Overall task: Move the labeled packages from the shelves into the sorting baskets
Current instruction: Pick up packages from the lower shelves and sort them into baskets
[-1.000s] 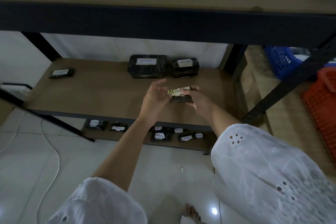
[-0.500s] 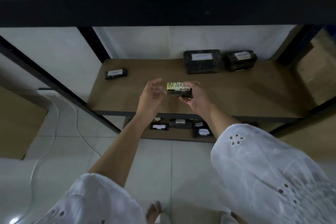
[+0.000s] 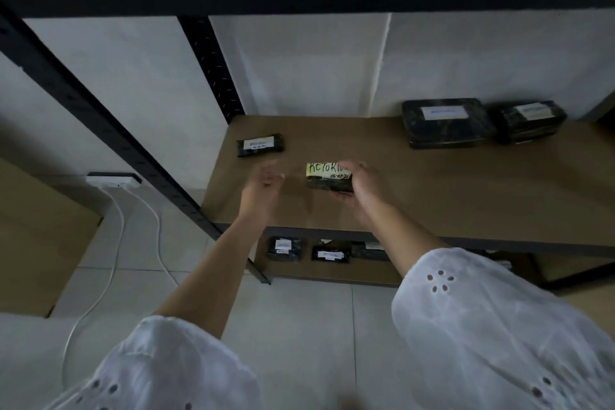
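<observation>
Right hand (image 3: 364, 191) grips yellow-labeled package (image 3: 327, 177); small package (image 3: 260, 145) lies beyond left hand (image 3: 263, 191)

Both arms out fwd, bare below white eyelet sleeves (image 3: 482, 326). L forearm (image 3: 213, 273) ran up from lower centre-left, wrist over the shelf (image 3: 466, 190) front edge, near its L corner. L hand (image 3: 263, 188): palm turned inward twd the R, fingers loosely spread, slightly curled, motion-blurred, holding nothing. Clear gap betw it and the pkg (image 3: 327, 176). R forearm (image 3: 399, 230) came in from lower R, wrist a little bent. R hand (image 3: 361, 186) gripped the pkg at its R end, digits wrapped over the top, others beneath. Pkg held above the shelf board, label up twd cam. Hands near each other, not touching.
</observation>
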`<state>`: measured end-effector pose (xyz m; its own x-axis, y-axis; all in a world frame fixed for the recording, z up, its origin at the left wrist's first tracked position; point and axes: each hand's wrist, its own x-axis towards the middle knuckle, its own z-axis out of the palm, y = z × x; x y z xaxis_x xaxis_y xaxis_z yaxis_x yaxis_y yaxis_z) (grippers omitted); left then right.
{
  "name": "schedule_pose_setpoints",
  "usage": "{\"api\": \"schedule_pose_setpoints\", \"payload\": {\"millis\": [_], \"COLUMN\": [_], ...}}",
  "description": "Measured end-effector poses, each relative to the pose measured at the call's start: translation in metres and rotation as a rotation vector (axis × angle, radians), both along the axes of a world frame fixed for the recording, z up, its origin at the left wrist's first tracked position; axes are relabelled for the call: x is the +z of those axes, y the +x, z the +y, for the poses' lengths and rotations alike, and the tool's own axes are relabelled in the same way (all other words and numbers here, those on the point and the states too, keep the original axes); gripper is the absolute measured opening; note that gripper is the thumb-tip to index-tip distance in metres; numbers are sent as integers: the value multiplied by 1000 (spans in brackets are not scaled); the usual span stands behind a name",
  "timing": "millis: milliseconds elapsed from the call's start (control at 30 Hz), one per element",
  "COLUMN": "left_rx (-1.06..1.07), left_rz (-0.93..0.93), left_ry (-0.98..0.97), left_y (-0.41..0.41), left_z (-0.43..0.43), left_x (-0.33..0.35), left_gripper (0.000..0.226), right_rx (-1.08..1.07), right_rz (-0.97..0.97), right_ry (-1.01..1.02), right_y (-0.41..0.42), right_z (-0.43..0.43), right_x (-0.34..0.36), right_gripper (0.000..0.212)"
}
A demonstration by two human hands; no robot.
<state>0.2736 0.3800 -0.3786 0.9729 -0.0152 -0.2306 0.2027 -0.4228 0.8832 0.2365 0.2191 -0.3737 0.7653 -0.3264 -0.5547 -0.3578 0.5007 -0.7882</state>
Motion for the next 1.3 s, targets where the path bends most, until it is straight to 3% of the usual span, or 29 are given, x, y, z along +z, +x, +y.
{"api": "schedule_pose_setpoints", "payload": {"millis": [133,267,433,633,733,900,1100,1300], "left_rx": [128,55,-123,-91,-35,10,59,8], "left_rz": [-51,-111,-119,-67,-63,-82,-69,216], "left_ry": [50,466,617,737,654,289,-86,-337], "left_y": [50,86,118,135,126,94,38,-23], "left_z": [13,16,6,5,3,-4,-33,-87], "left_x": [-31,-47,-58,-55,-50,-34,0,49], "left_gripper": [28,45,49,44,42,40,40,24], "right_rx": [-19,-25,-59,-44,-44,-97,-132,-179], "right_rz": [1,-38,-47,-66,-49,35,66,103], "right_ry": [-35,-40,-28,-37,-22,-3,12,0], "right_y": [23,43,65,71,64,34,-25,-90], "right_z": [-1,-5,-14,-18,-18,-27,-48,-78], "right_x": [-21,-36,-46,-49,-47,-30,8,54], "right_gripper": [7,16,7,7,7,20,7,9]}}
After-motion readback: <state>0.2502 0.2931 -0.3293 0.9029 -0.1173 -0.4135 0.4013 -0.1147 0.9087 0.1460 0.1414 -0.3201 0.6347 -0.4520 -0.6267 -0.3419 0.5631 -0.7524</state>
